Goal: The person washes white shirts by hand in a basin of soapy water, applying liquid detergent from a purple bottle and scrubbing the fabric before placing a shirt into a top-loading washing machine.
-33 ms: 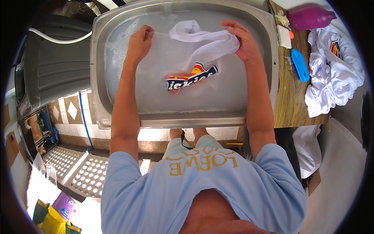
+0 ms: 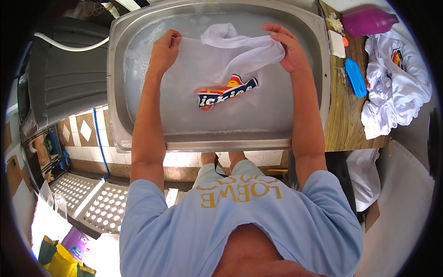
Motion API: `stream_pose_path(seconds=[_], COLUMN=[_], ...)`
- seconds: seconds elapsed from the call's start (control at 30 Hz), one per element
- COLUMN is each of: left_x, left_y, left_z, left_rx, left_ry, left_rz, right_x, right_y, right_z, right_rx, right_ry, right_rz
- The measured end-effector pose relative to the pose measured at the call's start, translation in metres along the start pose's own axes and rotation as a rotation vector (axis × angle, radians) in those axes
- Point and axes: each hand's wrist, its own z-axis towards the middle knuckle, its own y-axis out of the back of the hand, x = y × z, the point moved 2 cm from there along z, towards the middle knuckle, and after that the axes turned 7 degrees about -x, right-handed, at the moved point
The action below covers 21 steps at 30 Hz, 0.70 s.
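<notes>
Frame centre: our left hand and right hand stay clamped on the white shirt, unmoved, soaking in the metal basin.

Wooden worktop on the right, grain running front to back. On it: heap of white garments, blue brush, white soap bar, magenta bottle lying at the far edge. Left side: grey plastic tub with a white hose across its top. Wall below is tiled, brown-and-white diamond pattern, blue pipe running down it. Floor lower left has white perforated grates. Yellow bag and purple container in the bottom-left corner. Bright daylight from the lower left.
</notes>
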Motion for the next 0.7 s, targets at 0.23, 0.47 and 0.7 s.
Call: stream_pose_path(seconds=[0.23, 0.47, 0.7], left_x=[-0.002, 0.014, 0.021], left_y=[0.02, 0.047, 0.068], left_z=[0.006, 0.02, 0.018], left_rx=[-0.192, -0.406, -0.409], left_ry=[0.072, 0.096, 0.164], left_rz=[-0.097, -0.677, -0.823], right_x=[0.004, 0.009, 0.022], right_y=[0.018, 0.043, 0.014], right_z=[0.006, 0.011, -0.007], right_rx=[-0.124, -0.324, -0.028], right_ry=[0.033, 0.021, 0.046], right_rz=[0.111, 0.409, 0.424])
